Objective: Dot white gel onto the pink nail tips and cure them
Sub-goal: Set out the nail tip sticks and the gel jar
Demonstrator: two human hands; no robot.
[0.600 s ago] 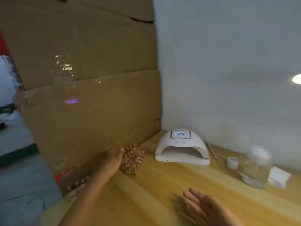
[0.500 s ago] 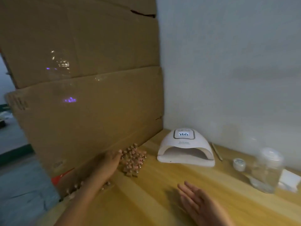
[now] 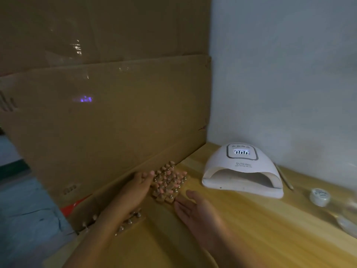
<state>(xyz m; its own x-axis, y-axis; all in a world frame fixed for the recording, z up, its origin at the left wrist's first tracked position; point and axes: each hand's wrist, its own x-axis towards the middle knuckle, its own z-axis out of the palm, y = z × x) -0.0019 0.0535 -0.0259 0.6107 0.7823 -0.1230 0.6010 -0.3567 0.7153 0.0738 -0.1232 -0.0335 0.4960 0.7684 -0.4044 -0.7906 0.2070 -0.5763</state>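
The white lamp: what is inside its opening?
Inside the white lamp, only its pale interior shows, with nothing visible in it. The rear is hidden by the dome.

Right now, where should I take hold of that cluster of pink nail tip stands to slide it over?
Probably by the low bases, not the tops: the pink tips stand upright there. Cup the cluster of nail tip stands from two sides, left hand flat against its edge nearest the cardboard, right hand coming in at the near right corner.
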